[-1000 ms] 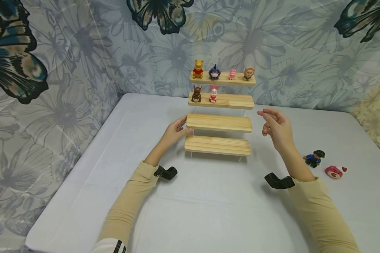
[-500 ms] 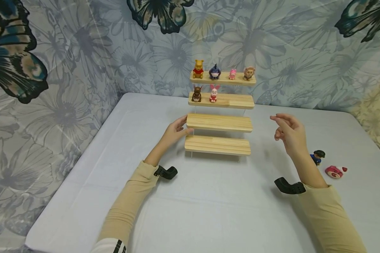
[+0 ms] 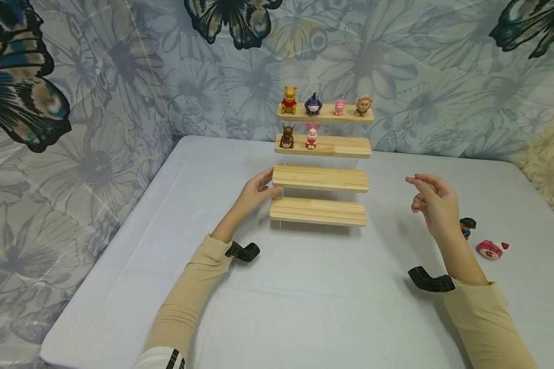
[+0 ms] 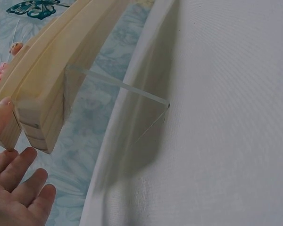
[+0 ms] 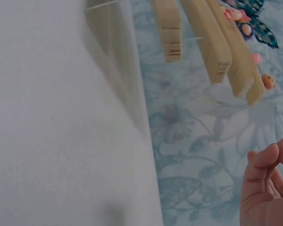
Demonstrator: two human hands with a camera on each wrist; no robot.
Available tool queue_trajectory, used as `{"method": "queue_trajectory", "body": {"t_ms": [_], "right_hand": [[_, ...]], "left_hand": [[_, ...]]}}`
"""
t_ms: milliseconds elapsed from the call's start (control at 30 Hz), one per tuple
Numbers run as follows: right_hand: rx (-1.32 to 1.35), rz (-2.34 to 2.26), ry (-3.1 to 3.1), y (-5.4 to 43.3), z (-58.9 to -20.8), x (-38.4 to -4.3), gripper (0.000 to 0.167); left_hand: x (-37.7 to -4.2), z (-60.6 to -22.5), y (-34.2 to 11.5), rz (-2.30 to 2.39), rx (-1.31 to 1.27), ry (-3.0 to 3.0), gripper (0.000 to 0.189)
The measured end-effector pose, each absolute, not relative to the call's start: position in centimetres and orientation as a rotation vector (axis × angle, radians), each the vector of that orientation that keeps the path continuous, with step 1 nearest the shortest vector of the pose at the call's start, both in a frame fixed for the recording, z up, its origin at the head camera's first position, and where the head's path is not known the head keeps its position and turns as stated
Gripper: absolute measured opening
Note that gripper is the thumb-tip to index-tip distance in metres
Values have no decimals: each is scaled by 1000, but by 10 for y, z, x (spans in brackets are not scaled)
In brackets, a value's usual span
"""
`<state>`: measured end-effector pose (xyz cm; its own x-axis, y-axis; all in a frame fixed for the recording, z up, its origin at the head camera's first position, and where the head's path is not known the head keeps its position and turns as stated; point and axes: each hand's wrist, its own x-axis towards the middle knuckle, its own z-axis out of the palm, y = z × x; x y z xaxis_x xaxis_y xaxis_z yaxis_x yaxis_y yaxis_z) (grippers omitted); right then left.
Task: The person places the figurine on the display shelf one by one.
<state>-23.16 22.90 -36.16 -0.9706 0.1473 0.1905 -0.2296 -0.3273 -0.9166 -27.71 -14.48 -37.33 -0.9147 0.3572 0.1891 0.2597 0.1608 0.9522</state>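
Observation:
A tiered wooden display shelf with clear supports stands on the table. My left hand is at the left end of its second board from the front. In the left wrist view the thumb and index finger pinch that board's end, the other fingers loosely bent below. My right hand is in the air right of the shelf, its fingers loosely bent with nothing between them. Nearest to it are a figurine in a dark cap, partly hidden behind the wrist, and a pink bear-head toy.
On the top board stand a yellow bear figurine, a donkey figurine, a small pink figurine and a light-brown figurine. A brown figurine and a piglet figurine occupy the board below. A patterned cloth hangs behind the white table.
My right hand has moved right and toward me, away from the shelf, and now covers part of the capped figurine. The left hand has stayed at the board's end.

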Motion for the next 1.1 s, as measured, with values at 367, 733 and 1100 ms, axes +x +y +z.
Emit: {"method": "queue_trajectory", "body": {"t_ms": [367, 733, 1100], "right_hand": [[154, 2275, -1732, 288, -431, -267, 42], [85, 2071, -1899, 306, -437, -255, 43], [-31, 2007, -1980, 322, -437, -238, 46]], "left_hand": [[-294, -398, -147, 1888, 603, 2366, 66], [-274, -371, -144, 1883, 622, 2331, 61], [-276, -373, -145, 1908, 639, 2311, 62]]}}
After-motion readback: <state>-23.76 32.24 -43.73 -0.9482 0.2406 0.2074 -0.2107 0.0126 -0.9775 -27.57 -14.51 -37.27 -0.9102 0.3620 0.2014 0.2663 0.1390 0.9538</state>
